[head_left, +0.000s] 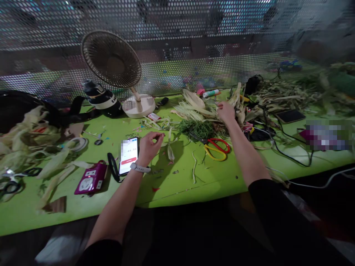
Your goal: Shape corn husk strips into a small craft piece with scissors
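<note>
My left hand [149, 146] is curled in a pinch over the green table [177, 181], its fingertips closed on the top of a small bundle of pale husk strips [170, 147] that hangs down to the tabletop. A white watch sits on that wrist. My right hand [226, 111] reaches farther back into a heap of corn husks [194, 107], with its fingers bent among the leaves; whether it grips one is unclear. A pile of thin green strands [196, 128] lies just below that hand.
A lit phone [129, 155] lies beside my left hand. Red and yellow scissors [217, 147] lie by my right forearm. A desk fan [116, 66], a dark bottle [101, 98], a magenta pouch [91, 179], tape roll [79, 143], more husks [24, 144] and cables [291, 155] crowd the table.
</note>
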A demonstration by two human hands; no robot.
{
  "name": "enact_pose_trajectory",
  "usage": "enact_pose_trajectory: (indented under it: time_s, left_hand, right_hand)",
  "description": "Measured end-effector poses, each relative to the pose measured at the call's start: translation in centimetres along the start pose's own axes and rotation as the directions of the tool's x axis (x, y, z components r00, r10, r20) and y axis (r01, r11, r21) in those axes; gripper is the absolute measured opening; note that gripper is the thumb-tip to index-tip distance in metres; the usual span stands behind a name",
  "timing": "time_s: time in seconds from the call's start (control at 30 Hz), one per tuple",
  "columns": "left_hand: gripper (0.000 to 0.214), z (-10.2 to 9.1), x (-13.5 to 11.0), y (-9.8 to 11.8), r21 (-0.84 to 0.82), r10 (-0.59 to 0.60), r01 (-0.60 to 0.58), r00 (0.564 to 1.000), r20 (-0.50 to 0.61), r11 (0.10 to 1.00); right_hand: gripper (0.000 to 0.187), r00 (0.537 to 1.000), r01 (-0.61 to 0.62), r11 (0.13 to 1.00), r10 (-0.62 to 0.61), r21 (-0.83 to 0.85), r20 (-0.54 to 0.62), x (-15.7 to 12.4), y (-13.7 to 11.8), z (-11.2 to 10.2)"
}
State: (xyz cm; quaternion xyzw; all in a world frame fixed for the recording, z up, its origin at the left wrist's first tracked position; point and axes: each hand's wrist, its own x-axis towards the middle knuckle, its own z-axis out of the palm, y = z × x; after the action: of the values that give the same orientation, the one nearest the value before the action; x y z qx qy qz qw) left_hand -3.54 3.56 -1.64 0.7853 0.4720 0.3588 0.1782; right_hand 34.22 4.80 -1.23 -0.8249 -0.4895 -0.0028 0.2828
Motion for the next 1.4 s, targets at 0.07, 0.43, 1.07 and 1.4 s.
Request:
enact_pose_trajectory:
  time_s: [0.07, 0.43, 1.07, 1.4]
  left_hand:
    - [0.027, -0.1, 0.1, 0.2, -0.022, -0.005, 0.005, 1.000, 0.010, 1.000]
    - [0.025, 0.1, 1.5, 3.5, -0.286, -0.020, 0.052, 0.993, 0.113, 0.957]
    - [0.050, 1.7, -0.5, 6.9, -0.786, -0.309, 0.385, 0.915, 0.258, 0.483]
    - [0.032, -0.9, -0.8, 5.1, -0.806, -0.467, 0.275, 0.884, -0.003, 0.525]
  right_hand:
    - [0.032, 0.992, -0.034, 0.996, 0.043, 0.078, -0.116, 0.5, 0.4, 0.0]
    - [0.011, 0.968, -0.095, 0.243, 0.250, 0.965, 0.032, 2.0, -1.8, -1.6]
    - [0.036, 0.686, -0.237, 0.592, -0.459, 0.770, 0.565, -12.8, -11.7, -2.6]
    - [0.029, 0.676, -0.233, 0.664, -0.414, 0.710, 0.609, -14.5, -10.7, -4.2]
